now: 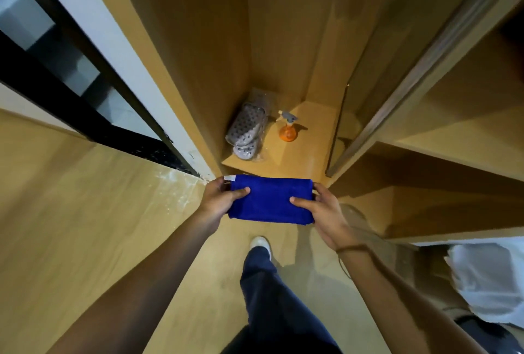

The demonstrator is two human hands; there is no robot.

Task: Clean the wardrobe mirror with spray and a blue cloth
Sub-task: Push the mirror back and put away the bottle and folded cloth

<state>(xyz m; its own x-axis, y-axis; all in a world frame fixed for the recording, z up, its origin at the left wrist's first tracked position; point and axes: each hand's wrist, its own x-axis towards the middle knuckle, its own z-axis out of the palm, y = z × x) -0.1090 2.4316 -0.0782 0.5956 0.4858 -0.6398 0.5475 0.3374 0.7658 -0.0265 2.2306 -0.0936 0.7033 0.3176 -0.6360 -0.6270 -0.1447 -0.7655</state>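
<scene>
Folded blue cloth (270,200) held out flat in front, over the wooden floor (85,212), just before the open wardrobe (283,41). Left hand (219,200) gripping the cloth's left end, thumb on top, fingers curled under. Right hand (321,209) gripping the right end the same way, thumb lying across the blue top. Small white tag (229,178) sticking out at the cloth's far left corner. Thin dark band (353,248) round the right wrist. Down on the wardrobe's bottom shelf (306,155), an orange spray bottle (287,128) with a grey trigger top, standing upright, well apart from the cloth. Just beside the bottle, on its left, grey slippers with holes (246,129) in a clear bag. Below the cloth, a dark blue trouser leg (272,297) and a white shoe (259,242). White plastic bag (487,277) at the far right. Sliding door edge (425,70) slanting up on the right.
</scene>
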